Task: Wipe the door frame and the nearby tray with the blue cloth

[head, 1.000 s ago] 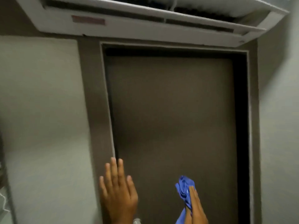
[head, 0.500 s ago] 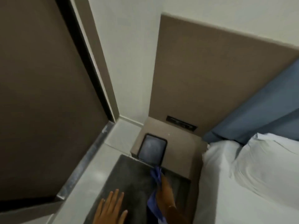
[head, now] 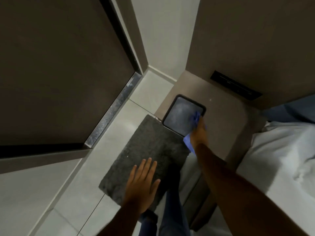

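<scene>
A dark rectangular tray (head: pixel 179 114) with a raised black rim sits on a brown bedside table (head: pixel 225 120). My right hand (head: pixel 199 132) grips the blue cloth (head: pixel 195 117) and presses it onto the tray's right side; more cloth hangs below the wrist. My left hand (head: pixel 142 183) hovers open, fingers spread, above a grey floor mat (head: pixel 150 150). The dark door (head: pixel 56 70) and its brown frame (head: pixel 131 31) fill the upper left, away from both hands.
A metal threshold strip (head: pixel 112 109) runs along the door's bottom. Pale floor tiles (head: pixel 75 198) surround the mat. A bed with white linen (head: pixel 281 159) lies at the right. A black switch panel (head: pixel 236 87) is set in the brown wall panel behind the table.
My view swung from the door's top down to the floor and bedside table. My right hand moved the blue cloth from in front of the door onto the tray.
</scene>
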The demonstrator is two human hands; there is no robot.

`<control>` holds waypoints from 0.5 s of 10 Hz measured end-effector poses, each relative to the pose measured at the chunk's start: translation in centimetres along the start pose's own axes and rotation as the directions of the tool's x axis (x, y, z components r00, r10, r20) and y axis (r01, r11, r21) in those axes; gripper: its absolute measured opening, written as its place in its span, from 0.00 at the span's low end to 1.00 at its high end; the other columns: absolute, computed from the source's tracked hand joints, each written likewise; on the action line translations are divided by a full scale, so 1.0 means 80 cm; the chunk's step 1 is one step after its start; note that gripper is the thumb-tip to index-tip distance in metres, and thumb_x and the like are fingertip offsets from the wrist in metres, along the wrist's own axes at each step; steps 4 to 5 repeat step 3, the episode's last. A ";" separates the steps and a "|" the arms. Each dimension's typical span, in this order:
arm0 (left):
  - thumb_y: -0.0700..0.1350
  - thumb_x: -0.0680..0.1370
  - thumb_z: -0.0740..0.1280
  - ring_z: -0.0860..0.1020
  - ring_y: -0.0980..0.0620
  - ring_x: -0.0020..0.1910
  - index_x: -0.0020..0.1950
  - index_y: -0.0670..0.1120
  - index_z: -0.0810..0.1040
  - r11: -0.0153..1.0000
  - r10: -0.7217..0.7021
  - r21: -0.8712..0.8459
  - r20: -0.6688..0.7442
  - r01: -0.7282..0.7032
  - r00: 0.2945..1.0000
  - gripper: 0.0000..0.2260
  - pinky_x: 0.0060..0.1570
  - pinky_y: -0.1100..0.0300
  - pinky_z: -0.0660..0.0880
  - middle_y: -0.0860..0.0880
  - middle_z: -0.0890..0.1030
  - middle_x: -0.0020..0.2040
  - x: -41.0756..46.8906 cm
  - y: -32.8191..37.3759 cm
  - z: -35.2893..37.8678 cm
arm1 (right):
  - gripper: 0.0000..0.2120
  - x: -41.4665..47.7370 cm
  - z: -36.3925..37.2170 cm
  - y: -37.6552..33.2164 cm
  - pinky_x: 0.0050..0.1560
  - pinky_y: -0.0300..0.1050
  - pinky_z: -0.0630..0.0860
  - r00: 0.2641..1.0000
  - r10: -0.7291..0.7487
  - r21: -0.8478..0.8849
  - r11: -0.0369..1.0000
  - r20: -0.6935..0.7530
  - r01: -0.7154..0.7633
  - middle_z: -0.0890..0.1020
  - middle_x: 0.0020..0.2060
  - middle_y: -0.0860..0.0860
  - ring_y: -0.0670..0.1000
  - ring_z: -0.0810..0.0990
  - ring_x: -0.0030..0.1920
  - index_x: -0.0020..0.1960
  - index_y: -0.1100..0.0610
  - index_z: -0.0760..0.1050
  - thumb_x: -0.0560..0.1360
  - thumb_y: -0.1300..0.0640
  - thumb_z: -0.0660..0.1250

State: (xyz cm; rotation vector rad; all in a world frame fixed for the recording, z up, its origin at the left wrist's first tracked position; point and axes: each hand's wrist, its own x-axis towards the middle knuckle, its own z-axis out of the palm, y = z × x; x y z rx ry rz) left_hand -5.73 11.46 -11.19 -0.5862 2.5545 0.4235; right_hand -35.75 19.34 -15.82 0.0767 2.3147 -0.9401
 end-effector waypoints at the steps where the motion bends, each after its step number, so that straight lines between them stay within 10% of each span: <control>1: 0.65 0.85 0.41 0.40 0.49 0.87 0.87 0.56 0.43 0.994 -0.105 -0.015 -0.013 0.105 0.994 0.32 0.83 0.51 0.33 0.54 0.42 0.87 0.010 -0.015 -0.012 | 0.33 0.018 0.017 -0.033 0.83 0.55 0.64 0.983 0.003 -0.112 0.994 0.181 0.018 0.64 0.84 0.60 0.62 0.67 0.82 0.87 0.56 0.51 0.88 0.56 0.62; 3: 0.68 0.81 0.37 0.40 0.49 0.86 0.87 0.54 0.44 0.917 -0.384 -0.147 -0.075 0.370 0.920 0.36 0.84 0.51 0.33 0.51 0.46 0.88 -0.037 -0.063 -0.051 | 0.33 -0.072 0.066 -0.052 0.86 0.54 0.59 0.896 -0.247 -0.348 0.857 0.369 0.380 0.63 0.84 0.58 0.58 0.61 0.85 0.86 0.57 0.55 0.87 0.44 0.59; 5: 0.68 0.81 0.37 0.40 0.49 0.86 0.87 0.54 0.44 0.917 -0.384 -0.147 -0.075 0.370 0.920 0.36 0.84 0.51 0.33 0.51 0.46 0.88 -0.037 -0.063 -0.051 | 0.33 -0.072 0.066 -0.052 0.86 0.54 0.59 0.896 -0.247 -0.348 0.857 0.369 0.380 0.63 0.84 0.58 0.58 0.61 0.85 0.86 0.57 0.55 0.87 0.44 0.59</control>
